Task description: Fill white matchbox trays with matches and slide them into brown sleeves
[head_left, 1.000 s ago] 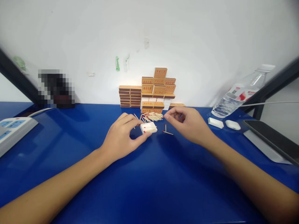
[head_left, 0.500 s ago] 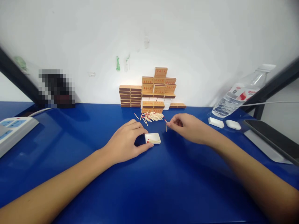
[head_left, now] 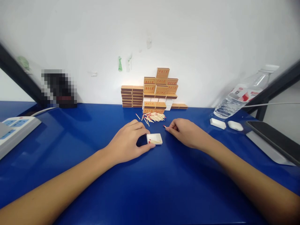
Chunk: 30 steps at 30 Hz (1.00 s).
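Between thumb and fingers, my left hand [head_left: 128,139] grips a small white matchbox tray [head_left: 157,137] lying on the blue table. A few red-tipped matches [head_left: 154,142] lie along the near side inside it. My right hand [head_left: 181,129], pinched closed, is to the right of the tray and holds at least one match [head_left: 164,126], its red head poking out to the left. How many matches are in those fingers is partly hidden. Beyond both hands sits a loose pile of matches [head_left: 156,117], a few lying apart at its left.
Stacked matchboxes [head_left: 161,89] stand against the wall behind the pile, with a lower stack [head_left: 132,97] on the left. Rightward are a tilted water bottle [head_left: 239,93], a white box [head_left: 217,123], a white case [head_left: 235,126] and a phone [head_left: 276,136]. A power strip [head_left: 17,132] lies left.
My right hand has moved slightly nearer me, and the match in it now points left instead of one hanging down below the fingers. My left hand still holds the tray.
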Tool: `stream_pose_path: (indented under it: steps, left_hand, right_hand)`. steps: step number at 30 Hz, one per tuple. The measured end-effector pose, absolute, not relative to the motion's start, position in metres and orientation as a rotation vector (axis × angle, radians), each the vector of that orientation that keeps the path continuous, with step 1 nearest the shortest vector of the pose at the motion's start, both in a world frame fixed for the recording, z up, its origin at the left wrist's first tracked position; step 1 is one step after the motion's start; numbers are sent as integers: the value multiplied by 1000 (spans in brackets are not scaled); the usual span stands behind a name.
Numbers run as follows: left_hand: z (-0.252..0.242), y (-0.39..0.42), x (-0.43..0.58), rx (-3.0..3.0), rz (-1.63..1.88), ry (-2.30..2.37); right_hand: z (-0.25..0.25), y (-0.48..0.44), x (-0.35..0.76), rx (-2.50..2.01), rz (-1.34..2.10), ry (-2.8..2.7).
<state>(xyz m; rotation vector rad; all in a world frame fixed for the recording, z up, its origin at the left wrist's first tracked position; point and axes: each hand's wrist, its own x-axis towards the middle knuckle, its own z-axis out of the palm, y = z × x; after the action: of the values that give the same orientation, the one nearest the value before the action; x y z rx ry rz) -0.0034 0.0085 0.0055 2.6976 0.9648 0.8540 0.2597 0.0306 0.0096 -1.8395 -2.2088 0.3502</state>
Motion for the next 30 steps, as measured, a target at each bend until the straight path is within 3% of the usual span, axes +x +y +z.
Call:
stream_pose_path:
  steps: [12,20,26,30]
  left_hand:
    - [6,9,-4,2676,872,959]
    - [7,1,1,2631,784,841]
    - [6,-11,5,2615,630,737]
    - [5,-15,5,2628,552,743]
  right_hand:
    - [23,5,234,-1099,447,-2429]
    - [16,33,245,-1348,207,-2129]
    - [17,64,225,-1339,81,-2219]
    - [31,63,188,-1416,233,-2246]
